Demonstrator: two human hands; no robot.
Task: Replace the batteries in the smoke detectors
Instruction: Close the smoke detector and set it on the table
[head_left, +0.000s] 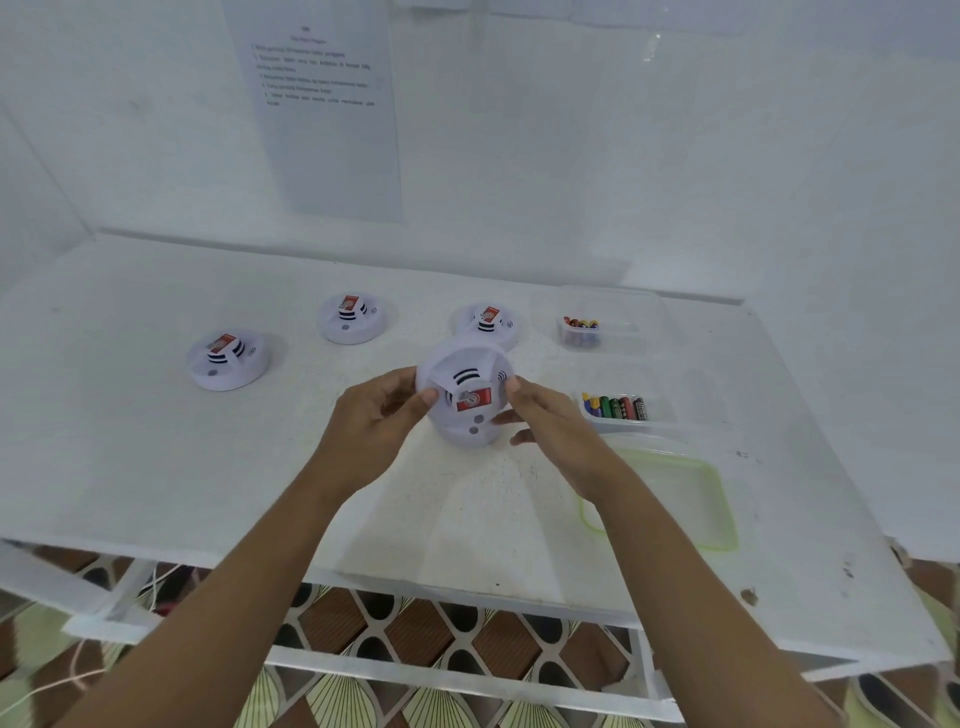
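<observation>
While both hands (375, 415) (546, 423) grip one detector (467, 397), it partly hides another detector (488, 318).

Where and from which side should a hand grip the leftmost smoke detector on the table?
Probably its round outer rim, from above, thumb and fingers on opposite sides: the leftmost smoke detector lies flat on the table, a low disc with its side wall exposed.

Head view — looking down, near the table (156, 467).

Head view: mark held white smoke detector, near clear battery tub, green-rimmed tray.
White round plastic smoke detector (472, 401): head view, red label.
Near clear plastic battery tub (628, 427): head view, front wall.
Green-rimmed clear plastic tray (670, 493): head view, bare middle.
</observation>
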